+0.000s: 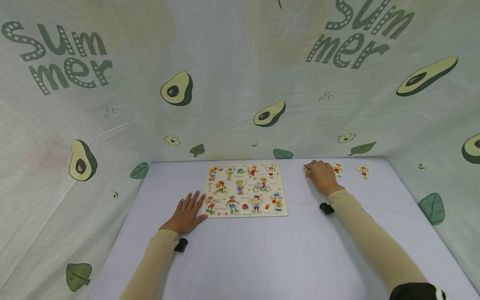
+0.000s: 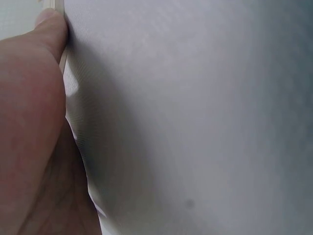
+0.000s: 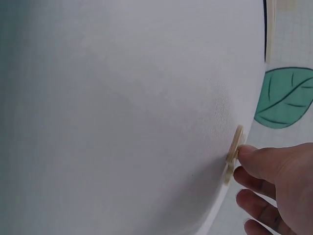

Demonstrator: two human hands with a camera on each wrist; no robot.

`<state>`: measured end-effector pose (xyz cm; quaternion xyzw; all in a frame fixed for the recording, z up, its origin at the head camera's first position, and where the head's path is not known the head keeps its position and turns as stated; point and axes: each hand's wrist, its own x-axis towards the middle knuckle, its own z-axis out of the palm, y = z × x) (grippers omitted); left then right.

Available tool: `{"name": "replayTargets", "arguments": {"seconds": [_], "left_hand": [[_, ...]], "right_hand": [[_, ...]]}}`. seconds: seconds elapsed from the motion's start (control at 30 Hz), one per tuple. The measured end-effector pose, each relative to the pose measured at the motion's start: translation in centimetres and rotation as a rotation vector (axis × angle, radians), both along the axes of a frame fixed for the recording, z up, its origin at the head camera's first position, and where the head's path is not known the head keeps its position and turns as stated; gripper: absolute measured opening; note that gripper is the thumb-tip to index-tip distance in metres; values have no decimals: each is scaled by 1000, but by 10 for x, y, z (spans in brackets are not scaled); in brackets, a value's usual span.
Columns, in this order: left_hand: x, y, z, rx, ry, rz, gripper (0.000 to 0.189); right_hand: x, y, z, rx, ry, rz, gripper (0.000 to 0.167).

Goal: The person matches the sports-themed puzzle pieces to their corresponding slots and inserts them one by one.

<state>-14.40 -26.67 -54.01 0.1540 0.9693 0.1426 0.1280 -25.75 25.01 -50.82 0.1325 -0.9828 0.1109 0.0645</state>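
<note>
My left hand point(image 1: 184, 216) lies with fingers spread on the table, at the left edge of a wooden puzzle board point(image 1: 245, 213) printed with children at sports. In the left wrist view its thumb point(image 2: 51, 32) rests against the board's edge. My right hand point(image 1: 321, 176) is to the right of the board, near the table's back edge. Its thumb and fingers pinch a small wooden puzzle piece point(image 3: 234, 145), seen edge-on in the right wrist view. Part of this piece is hidden under the hand in the head view.
Two more figure-shaped puzzle pieces, one close to the right hand point(image 1: 338, 169) and another farther right point(image 1: 363, 171), lie on the white table point(image 1: 255, 258). A cloth with avocado prints point(image 1: 225, 116) hangs behind and at both sides.
</note>
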Motion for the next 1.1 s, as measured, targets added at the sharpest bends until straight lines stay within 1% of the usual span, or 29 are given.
{"name": "replayTargets", "arguments": {"seconds": [0.23,0.4,0.63,0.83,1.0,1.1], "left_hand": [[1,1,1,1,1,3,80],[0,0,-1,-2,12,2,80],[2,0,-2,4,24,-1,80],[2,-1,0,3,24,-4,80],[2,0,2,6,-4,-10,82],[2,0,2,7,-2,-7,81]], "right_hand": [[-6,-2,-1,27,13,23,29],[-11,-3,-2,38,9,9,23],[-15,-5,-3,17,12,3,14],[-15,-6,-4,30,6,-8,12],[-14,-7,-2,19,13,-5,11],[-14,-7,-1,17,24,3,10]]}}
